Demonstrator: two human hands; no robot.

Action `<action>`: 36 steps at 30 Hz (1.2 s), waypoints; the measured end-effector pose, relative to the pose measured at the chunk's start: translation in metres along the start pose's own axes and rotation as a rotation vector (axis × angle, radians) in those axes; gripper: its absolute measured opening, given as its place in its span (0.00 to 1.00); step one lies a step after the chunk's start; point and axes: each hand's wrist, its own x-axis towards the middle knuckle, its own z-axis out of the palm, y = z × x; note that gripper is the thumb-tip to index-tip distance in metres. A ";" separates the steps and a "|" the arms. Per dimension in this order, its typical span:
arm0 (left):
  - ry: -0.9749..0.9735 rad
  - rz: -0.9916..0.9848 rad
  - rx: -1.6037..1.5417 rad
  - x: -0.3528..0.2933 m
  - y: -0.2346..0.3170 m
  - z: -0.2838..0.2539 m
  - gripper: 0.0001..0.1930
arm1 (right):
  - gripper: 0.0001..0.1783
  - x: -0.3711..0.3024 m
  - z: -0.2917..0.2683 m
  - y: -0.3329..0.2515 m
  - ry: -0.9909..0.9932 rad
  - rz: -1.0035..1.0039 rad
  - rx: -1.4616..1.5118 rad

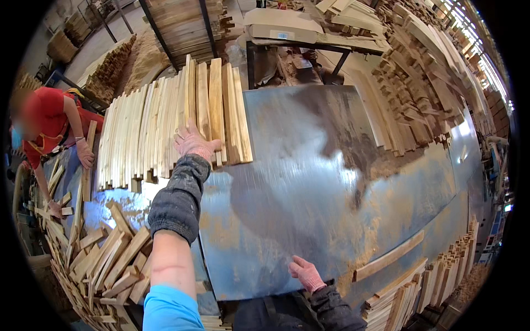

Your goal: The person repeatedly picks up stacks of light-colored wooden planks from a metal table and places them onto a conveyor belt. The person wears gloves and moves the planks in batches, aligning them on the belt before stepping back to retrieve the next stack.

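Observation:
My left hand (194,142), in a pinkish work glove with a dark quilted sleeve cover behind it, reaches forward onto a row of pale wooden slats (149,124). Its fingers are spread over the near part of the slats, and the thumb points right across a few darker slats (215,102). The slats lie side by side, their long sides running away from me. My right hand (307,274), gloved alike, is low over the front part of the metal tabletop (270,220). Its fingers are loosely bent and slightly apart, with nothing visible in them.
At the left, a person in red (52,118) with gloved hands handles wood beside a heap of short offcuts (118,259). A single slat (389,255) lies near the right front edge, above stacked slats (397,300). More piled wood (414,94) and a cardboard box (284,25) stand farther back.

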 end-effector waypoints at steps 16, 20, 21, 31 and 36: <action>-0.030 0.076 0.045 0.047 0.019 0.015 0.65 | 0.45 0.209 0.133 -0.252 0.354 -0.750 -0.844; 0.033 0.121 -0.259 0.063 -0.014 0.028 0.61 | 0.49 0.258 0.172 -0.277 0.534 -0.874 -0.974; 0.030 0.119 -0.357 0.067 -0.022 0.033 0.60 | 0.49 0.264 0.180 -0.281 0.553 -0.837 -1.015; 0.144 0.265 -0.798 0.086 -0.070 0.076 0.53 | 0.55 0.277 0.229 -0.309 0.133 -0.719 -0.120; 0.201 0.280 -0.868 0.081 -0.072 0.080 0.55 | 0.52 0.292 0.230 -0.319 0.161 -0.677 -0.561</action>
